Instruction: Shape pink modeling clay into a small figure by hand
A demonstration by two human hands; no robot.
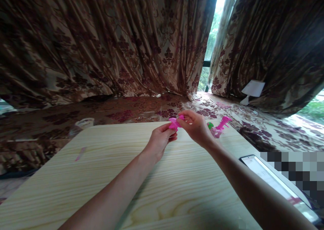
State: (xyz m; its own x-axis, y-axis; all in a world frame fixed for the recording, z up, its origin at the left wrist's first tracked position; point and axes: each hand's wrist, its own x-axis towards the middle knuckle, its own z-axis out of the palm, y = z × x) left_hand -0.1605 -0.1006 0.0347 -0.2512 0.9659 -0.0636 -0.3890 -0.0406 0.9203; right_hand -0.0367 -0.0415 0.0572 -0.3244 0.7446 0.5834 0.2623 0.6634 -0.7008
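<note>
Above the far part of the table [111, 176], both my hands meet at a small bright pink piece [173, 123] with petal-like points, perhaps plastic. My left hand [160, 138] pinches its lower side between thumb and fingers. From the right, my right hand [194, 125] closes on its upper end, where a pink knob shows by the fingertips. Just beyond my right wrist lie a green piece [210, 125], a taller bright pink piece [224, 122] and a paler pink piece [216, 132], partly hidden by the wrist.
A pink strip [80, 154] lies on the table's left side. A clear container with a white rim [85, 122] stands past the far left corner. At the right edge rests a tablet-like device [275, 186]. A white lamp [253, 88] stands by the curtains [141, 44].
</note>
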